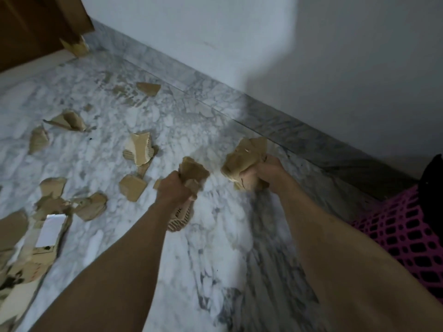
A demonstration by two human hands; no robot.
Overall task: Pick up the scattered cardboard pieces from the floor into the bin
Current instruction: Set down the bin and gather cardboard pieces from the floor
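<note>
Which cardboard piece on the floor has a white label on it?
The big piece at the far left, nearest the camera: a white rectangular label sits on its top face. The other scattered pieces show plain brown cardboard.

Scraps (139, 152): on floor (215, 236), left and centre of frame.
Bin (402, 238): right edge, near wall (335, 68).
Door (36, 25): upper left.
</note>
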